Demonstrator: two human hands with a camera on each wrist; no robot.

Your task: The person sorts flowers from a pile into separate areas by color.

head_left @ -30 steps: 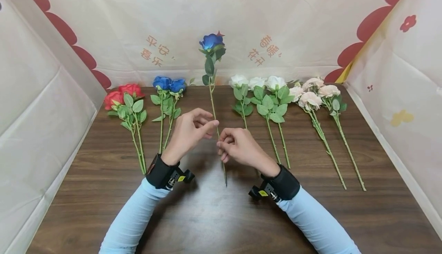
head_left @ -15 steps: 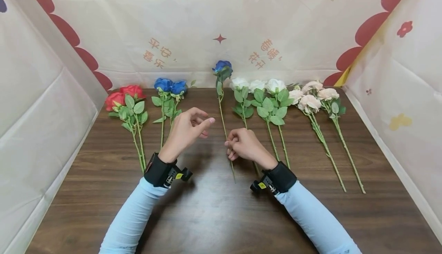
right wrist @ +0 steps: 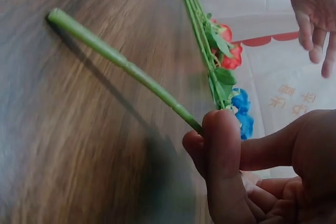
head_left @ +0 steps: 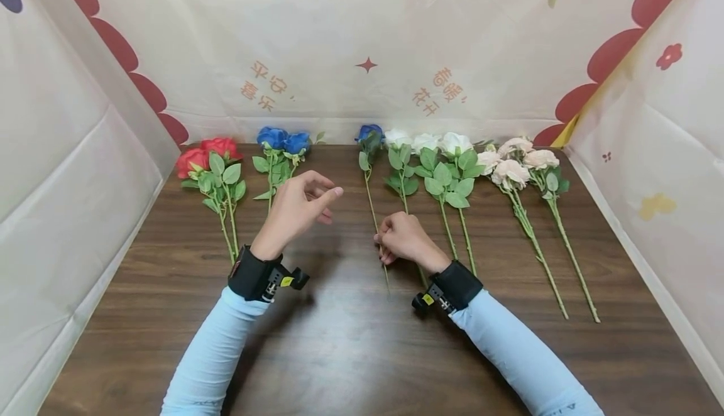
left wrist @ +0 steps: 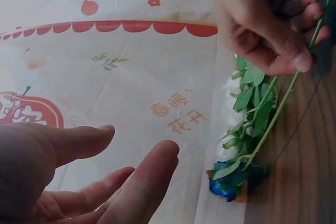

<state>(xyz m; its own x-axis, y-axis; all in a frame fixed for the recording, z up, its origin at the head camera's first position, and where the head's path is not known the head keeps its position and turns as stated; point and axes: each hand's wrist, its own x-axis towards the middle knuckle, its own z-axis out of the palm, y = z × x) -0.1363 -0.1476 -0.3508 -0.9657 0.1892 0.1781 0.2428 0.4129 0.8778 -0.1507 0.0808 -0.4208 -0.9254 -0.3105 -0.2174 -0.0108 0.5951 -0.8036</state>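
Observation:
My right hand (head_left: 404,238) pinches the thin green stem of a blue rose (head_left: 370,134) between thumb and fingers, low on the stem. The bloom lies at the table's back edge, just left of the white roses (head_left: 428,142). In the right wrist view the cut end of the stem (right wrist: 105,48) sits close over the wood, its shadow beside it. My left hand (head_left: 300,205) hovers over the table with fingers loosely bent and nothing in them. It overlaps the stems of two other blue roses (head_left: 273,137) in the head view.
Red roses (head_left: 222,147) lie at the left of the wooden table (head_left: 351,353). Pale pink flowers (head_left: 510,172) with long stems lie at the right. A printed cloth (head_left: 317,32) stands up behind the table and along both sides.
The blue rose in my right hand has come down from upright and moved right, beside the white roses. My left hand has let go of its stem area and drawn back left.

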